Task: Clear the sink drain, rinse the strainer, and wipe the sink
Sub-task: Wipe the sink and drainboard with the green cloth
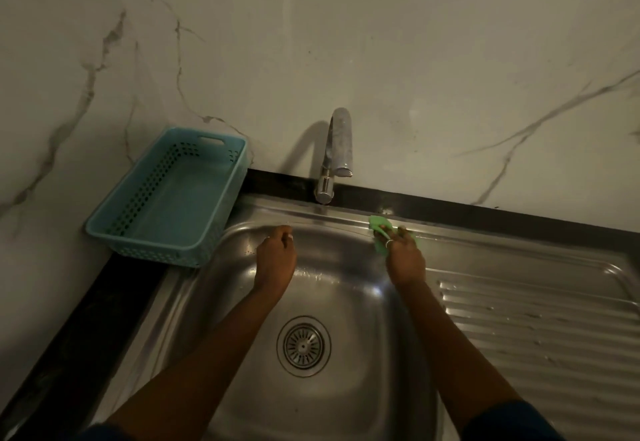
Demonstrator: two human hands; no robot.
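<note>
A stainless steel sink [363, 402] fills the lower middle, with a round metal strainer [303, 346] seated in its drain. My right hand [404, 257] grips a green cloth [378, 224] and presses it on the sink's back rim, right of the tap. My left hand [276, 257] rests at the back rim of the basin, left of the tap, with fingers curled and nothing visible in them. Water drops lie on the basin's back wall.
A chrome tap [335, 154] stands at the back rim against the marble wall. A teal perforated basket [228, 177] sits on the black counter to the left. A ribbed steel drainboard [540, 319] extends to the right.
</note>
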